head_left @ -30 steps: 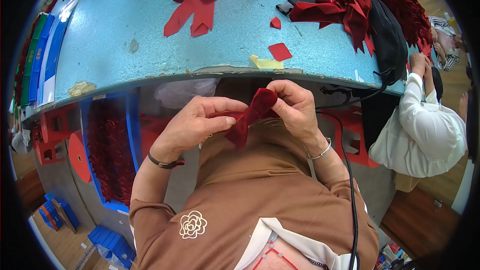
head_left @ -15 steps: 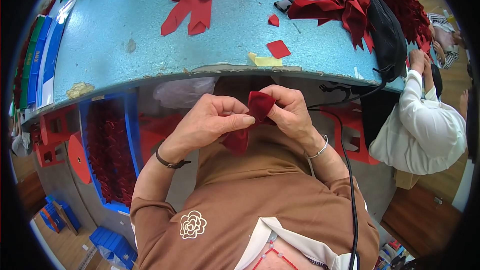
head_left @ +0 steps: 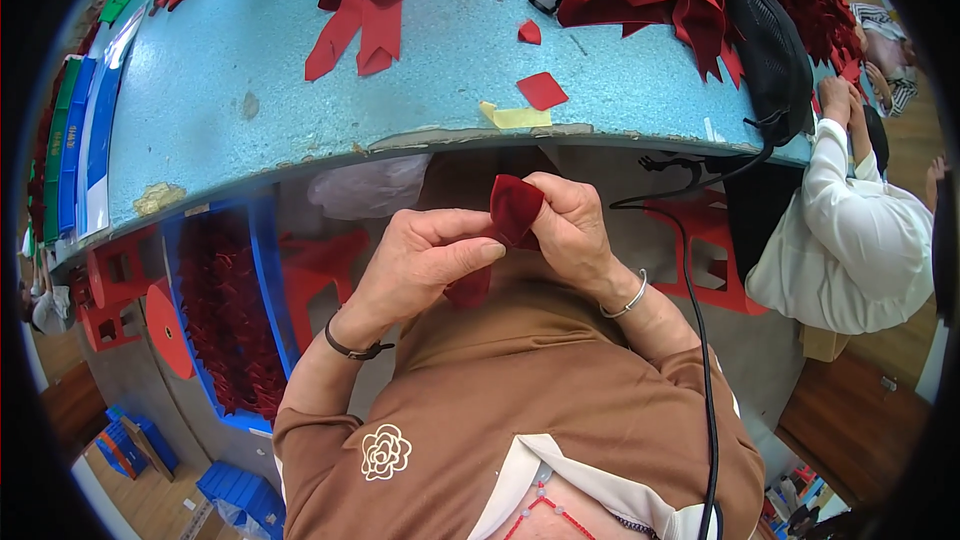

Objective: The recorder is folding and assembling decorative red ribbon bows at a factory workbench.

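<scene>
Ribbon [head_left: 516,205] hangs just off the near edge of the table [head_left: 220,140], where I have the right hand [head_left: 575,225] pinching its side, apparently to steady the fold, while the left hand [head_left: 425,255] meets it lower down, closed or not I cannot tell.

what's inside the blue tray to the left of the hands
The blue tray holds dark red ribbon pieces, packed close together. They cover its bottom, so anything underneath them cannot be seen.

- L hand [head_left: 432,254]: thumb [head_left: 465,258] extended, tip pointing R, index [head_left: 452,226] alongside.
- R hand [head_left: 574,224]: fingers [head_left: 563,194] curled, slightly higher than L.
- L forearm [head_left: 333,365] + R forearm [head_left: 667,316]: slant inward, hands close tog., approx. mid-view.
</scene>
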